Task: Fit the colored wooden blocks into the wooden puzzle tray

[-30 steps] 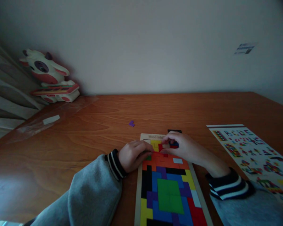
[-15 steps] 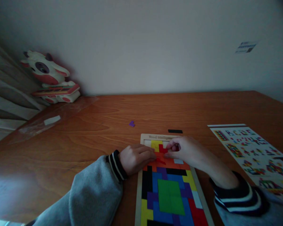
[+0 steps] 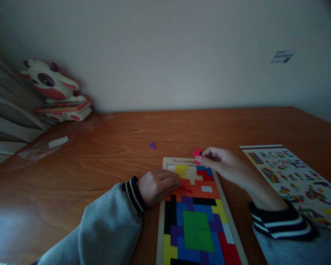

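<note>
A wooden puzzle tray [image 3: 160, 228], filled with coloured block pieces, lies in front of me. My right hand [image 3: 220, 162] is above its far edge, thumb and fingers pinching a red puzzle piece [image 3: 196, 151]. Over the tray's left side rests my left hand [image 3: 160, 186], fingers curled together, with an orange-red puzzle piece [image 3: 186, 188] at the fingertips. Bare wood [image 3: 192, 173] shows in the tray's far part, between a yellow piece [image 3: 181, 170] and a red piece [image 3: 205, 175]. A black piece is partly covered by my right fingers.
A small purple piece [image 3: 152, 145] lies on the table [image 3: 113, 154] beyond the tray. To the right is a printed pattern sheet [image 3: 289, 176]. A toy cow with a keyboard [image 3: 62, 92] stands at the far left, near clear plastic wrapping [image 3: 41, 147].
My right hand has lifted the red piece out of the tray's far part and moved it away, past the far edge. My left hand has stayed in place.
</note>
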{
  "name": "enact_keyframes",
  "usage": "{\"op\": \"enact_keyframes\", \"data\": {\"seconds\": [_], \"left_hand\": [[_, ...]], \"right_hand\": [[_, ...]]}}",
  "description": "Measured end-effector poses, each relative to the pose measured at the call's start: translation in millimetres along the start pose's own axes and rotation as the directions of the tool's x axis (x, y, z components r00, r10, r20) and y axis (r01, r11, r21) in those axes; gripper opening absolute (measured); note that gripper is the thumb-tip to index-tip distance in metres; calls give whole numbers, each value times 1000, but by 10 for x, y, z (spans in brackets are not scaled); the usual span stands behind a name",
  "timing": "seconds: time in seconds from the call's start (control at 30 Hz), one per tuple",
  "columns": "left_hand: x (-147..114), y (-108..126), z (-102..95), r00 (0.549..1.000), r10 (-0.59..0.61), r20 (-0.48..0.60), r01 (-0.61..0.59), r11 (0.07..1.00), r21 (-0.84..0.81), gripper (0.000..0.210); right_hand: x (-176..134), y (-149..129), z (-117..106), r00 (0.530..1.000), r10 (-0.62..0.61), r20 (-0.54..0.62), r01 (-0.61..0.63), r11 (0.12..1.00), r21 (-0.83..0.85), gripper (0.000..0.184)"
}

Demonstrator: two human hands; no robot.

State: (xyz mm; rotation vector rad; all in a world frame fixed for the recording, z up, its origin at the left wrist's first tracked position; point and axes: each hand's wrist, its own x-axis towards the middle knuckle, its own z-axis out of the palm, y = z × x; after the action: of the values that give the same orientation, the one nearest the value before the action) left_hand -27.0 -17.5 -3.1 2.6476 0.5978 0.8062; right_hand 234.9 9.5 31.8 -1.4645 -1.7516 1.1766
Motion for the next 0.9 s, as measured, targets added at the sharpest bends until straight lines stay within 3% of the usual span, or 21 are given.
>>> {"op": "enact_keyframes", "data": {"seconds": [0.13,0.37,0.47,0.6,0.67,0.73,0.9], "left_hand": [[11,-3,-2,1000,20,-15,-20,1000,23,16],[29,28,-46,1000,-15,-7,15,999,-47,15],[29,53,-61,980,-185,-67,173,972,-160,17],[46,68,-44,866,-468,-176,371,837,-404,22],[66,71,-35,841,-503,-197,352,787,-507,17],[89,77,-36,846,-482,-228,291,776,-559,14],[115,81,-41,839,-464,-284,231,776,-587,11]], "right_hand": [[35,5,1,985,-41,-166,55,995,78,29],[80,48,93,985,-93,-148,101,994,46,32],[86,45,146,989,-76,-125,93,986,138,37],[49,-32,222,993,-82,-79,100,961,257,36],[23,-79,272,993,-114,-32,119,956,269,32],[2,-108,325,989,-147,16,137,950,280,29],[-11,-98,411,981,-189,35,173,945,277,27]]}}
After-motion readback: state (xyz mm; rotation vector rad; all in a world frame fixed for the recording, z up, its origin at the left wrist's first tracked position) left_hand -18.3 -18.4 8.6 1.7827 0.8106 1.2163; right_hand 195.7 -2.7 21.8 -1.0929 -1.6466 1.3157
